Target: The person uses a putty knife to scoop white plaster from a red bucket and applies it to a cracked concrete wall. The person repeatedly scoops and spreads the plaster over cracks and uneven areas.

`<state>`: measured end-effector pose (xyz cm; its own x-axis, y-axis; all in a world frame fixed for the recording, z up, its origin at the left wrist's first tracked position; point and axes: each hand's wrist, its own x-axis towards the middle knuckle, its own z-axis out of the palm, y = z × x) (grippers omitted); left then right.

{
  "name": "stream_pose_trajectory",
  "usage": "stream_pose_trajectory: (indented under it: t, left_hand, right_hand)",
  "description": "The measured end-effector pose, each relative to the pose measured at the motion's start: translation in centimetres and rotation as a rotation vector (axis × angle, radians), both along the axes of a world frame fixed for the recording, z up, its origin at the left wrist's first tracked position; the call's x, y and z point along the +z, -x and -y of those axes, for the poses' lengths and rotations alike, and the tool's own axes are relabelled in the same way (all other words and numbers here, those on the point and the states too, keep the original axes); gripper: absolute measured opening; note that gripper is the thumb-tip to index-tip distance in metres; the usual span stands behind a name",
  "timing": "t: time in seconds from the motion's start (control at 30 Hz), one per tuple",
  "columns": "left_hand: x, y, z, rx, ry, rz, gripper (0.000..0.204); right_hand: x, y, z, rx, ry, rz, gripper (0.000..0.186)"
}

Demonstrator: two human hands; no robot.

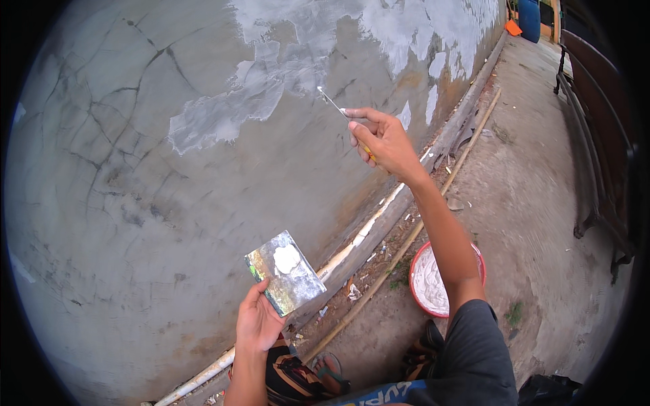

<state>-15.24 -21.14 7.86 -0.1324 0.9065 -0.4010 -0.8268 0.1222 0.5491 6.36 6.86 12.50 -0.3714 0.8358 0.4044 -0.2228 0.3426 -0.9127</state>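
Note:
My right hand (pixel 382 142) is closed round the yellow handle of a putty knife (pixel 330 100), its thin blade seen nearly edge-on. The blade's tip, with a little white on it, is at a grey wall (pixel 223 189), just below a pale patch of filler (pixel 271 84); whether it touches I cannot tell. Lower down, my left hand (pixel 261 318) grips a flat, stained rectangular board (pixel 298 287) by its near edge. A white dollop of putty (pixel 286 258) sits on that board. Dark cracks branch over the wall's left side.
A red-rimmed tub (pixel 414 284) of white paste stands on the ground beneath my right arm. Along the wall's foot run a white pipe (pixel 203 375) and a long bamboo pole (pixel 406 247). A dark bench (pixel 596 135) stands at the right, a blue barrel (pixel 529 20) at the far end.

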Motion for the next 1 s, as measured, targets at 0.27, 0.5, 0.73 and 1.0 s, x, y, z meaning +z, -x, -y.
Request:
stream_pose_trajectory:
  t: [0.27,0.5,0.73,1.0]
  left_hand:
    - [-1.4,0.7,-1.0,0.078,0.074,-0.056,0.031]
    - [0.5,-1.5,-1.0,0.079,0.000,0.062,0.020]
    - [1.3,-1.5,-1.3,0.198,0.105,-0.094,0.019]
    - [0.0,0.8,-0.8,0.132,0.078,-0.234,0.028]
  right_hand:
    - [-7.6,2.6,9.8,0.266,-0.508,-0.060,0.035]
    - [-7.6,3.0,11.9,0.249,-0.781,0.072,0.055]
    - [-8.6,1.1,11.5,0.278,-0.831,0.171,0.058]
    - [-9.7,-2.7,11.1,0.350,-0.911,0.441,0.056]
